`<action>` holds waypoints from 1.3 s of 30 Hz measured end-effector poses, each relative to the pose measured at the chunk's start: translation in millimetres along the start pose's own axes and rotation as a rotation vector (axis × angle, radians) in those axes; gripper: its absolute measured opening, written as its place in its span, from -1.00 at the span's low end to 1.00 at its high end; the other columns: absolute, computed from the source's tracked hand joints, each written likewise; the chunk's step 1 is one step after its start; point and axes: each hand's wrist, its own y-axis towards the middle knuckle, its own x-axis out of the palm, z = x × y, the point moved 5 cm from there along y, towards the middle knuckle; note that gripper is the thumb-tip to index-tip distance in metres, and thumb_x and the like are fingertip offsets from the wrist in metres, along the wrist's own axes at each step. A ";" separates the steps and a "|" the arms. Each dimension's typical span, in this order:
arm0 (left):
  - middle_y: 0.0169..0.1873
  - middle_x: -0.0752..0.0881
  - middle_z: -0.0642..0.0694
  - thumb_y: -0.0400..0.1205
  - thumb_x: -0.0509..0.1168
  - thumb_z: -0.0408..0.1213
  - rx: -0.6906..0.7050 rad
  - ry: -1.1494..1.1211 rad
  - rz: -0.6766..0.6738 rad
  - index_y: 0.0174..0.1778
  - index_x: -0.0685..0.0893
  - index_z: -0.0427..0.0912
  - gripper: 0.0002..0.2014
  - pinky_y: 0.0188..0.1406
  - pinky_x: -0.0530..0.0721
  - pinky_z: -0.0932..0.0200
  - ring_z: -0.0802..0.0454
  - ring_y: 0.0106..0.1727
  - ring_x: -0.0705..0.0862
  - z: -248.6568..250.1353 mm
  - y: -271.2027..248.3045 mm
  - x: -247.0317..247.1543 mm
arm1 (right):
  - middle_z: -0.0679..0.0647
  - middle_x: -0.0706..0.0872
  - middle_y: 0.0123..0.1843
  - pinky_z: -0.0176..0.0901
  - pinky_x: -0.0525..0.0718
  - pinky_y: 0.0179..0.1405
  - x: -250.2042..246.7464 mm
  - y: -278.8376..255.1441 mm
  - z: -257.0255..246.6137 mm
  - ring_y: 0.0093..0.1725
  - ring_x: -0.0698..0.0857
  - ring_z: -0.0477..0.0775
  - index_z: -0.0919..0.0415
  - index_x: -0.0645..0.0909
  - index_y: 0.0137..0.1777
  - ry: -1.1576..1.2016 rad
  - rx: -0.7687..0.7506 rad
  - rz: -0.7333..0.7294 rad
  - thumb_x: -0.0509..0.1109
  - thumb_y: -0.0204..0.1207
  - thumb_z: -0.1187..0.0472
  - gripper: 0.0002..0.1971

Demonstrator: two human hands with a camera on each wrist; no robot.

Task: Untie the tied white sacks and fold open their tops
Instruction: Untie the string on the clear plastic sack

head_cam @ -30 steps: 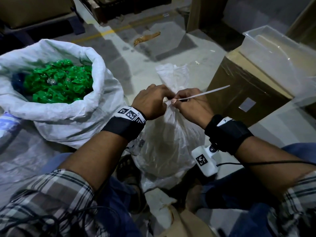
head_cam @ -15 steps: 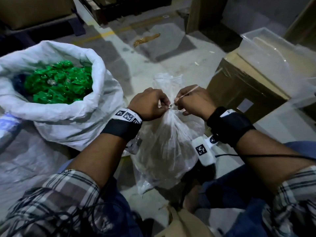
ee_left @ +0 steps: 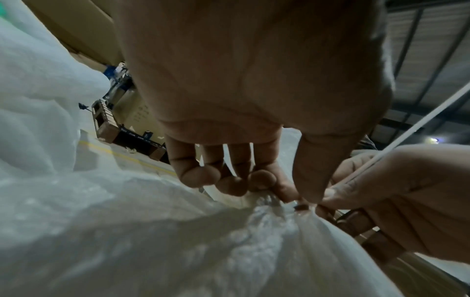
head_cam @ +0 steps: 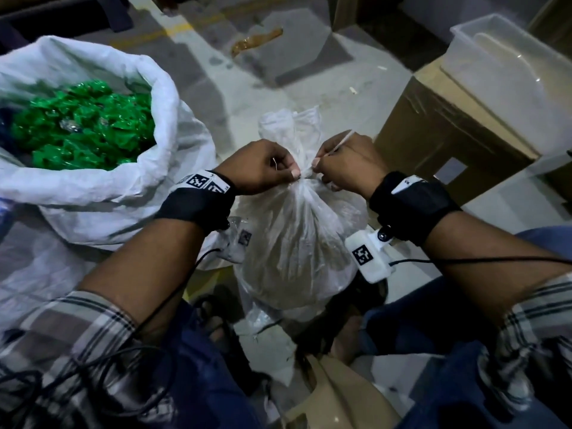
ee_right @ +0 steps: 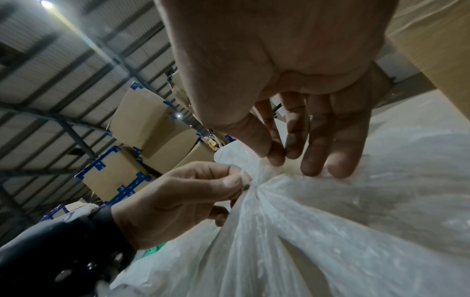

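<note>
A tied translucent white sack (head_cam: 297, 239) stands on the floor between my knees, its neck gathered tight. My left hand (head_cam: 266, 171) pinches the neck at the knot (head_cam: 305, 178) with thumb and forefinger. My right hand (head_cam: 346, 168) pinches the white tie strip (head_cam: 340, 144), whose free end sticks up to the right. In the left wrist view the left hand (ee_left: 287, 193) pinches the gathered plastic, and the tie strip (ee_left: 417, 132) runs up past the right hand. In the right wrist view my right hand (ee_right: 277, 158) pinches by the neck of the sack (ee_right: 305, 211).
An opened white woven sack (head_cam: 173, 119) with its top rolled down, full of green wrapped pieces (head_cam: 83, 128), stands at the left. A cardboard box (head_cam: 439, 131) with a clear plastic tub (head_cam: 510, 63) on it stands at the right. Bare concrete floor lies beyond.
The long free end of the tie strip has shortened and swung upward as my right hand worked it at the knot. Both hands stayed close together at the sack's neck.
</note>
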 end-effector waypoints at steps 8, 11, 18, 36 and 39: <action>-0.47 0.65 0.18 0.55 0.48 -0.04 -0.013 -0.030 0.054 -0.23 0.79 0.07 -0.90 -0.34 0.46 0.44 0.32 -0.43 0.54 -18.5 2.9 -3.4 | 0.11 0.82 -0.24 0.08 0.82 0.07 9.2 6.7 -1.2 -0.10 0.82 0.15 0.20 0.82 -0.18 0.008 -0.059 -0.004 0.43 0.45 0.29 -0.88; -0.36 0.63 0.18 0.56 0.45 -0.01 0.001 0.024 0.124 -0.18 0.79 0.06 -0.88 -0.30 0.46 0.36 0.28 -0.34 0.57 -18.3 1.9 -4.3 | 0.24 0.84 -0.22 -0.01 0.77 -0.15 9.7 6.3 0.1 -0.19 0.82 0.19 0.28 0.81 -0.18 0.106 -0.055 -0.060 0.51 0.43 0.21 -0.87; -0.34 0.66 0.20 0.52 0.49 0.01 0.028 -0.008 0.106 -0.21 0.78 0.12 -0.91 -0.38 0.41 0.64 0.46 -0.36 0.58 -9.5 2.0 5.5 | 0.03 0.82 -0.26 -0.08 0.68 -0.20 11.8 0.8 10.6 -0.26 0.74 -0.05 0.20 0.82 -0.23 0.140 -0.110 -0.083 0.52 0.43 0.17 -0.88; -0.43 0.78 0.22 0.47 0.54 -0.10 -0.049 -0.187 0.035 -0.23 0.86 0.02 -0.94 -0.32 0.49 0.60 0.41 -0.39 0.65 -9.0 5.7 10.8 | 0.09 0.84 -0.26 0.21 0.84 0.01 4.4 -4.3 29.5 -0.26 0.77 -0.02 0.19 0.83 -0.20 0.157 -0.101 -0.062 0.63 0.47 0.12 -0.86; -0.52 0.71 0.29 0.47 0.54 -0.10 -0.021 -0.165 0.014 -0.23 0.85 0.03 -0.95 -0.31 0.47 0.62 0.43 -0.41 0.62 -7.4 6.9 11.6 | 0.07 0.84 -0.26 0.23 0.83 0.02 3.5 -3.5 29.7 -0.25 0.78 -0.01 0.18 0.83 -0.20 0.149 -0.106 -0.062 0.63 0.47 0.13 -0.87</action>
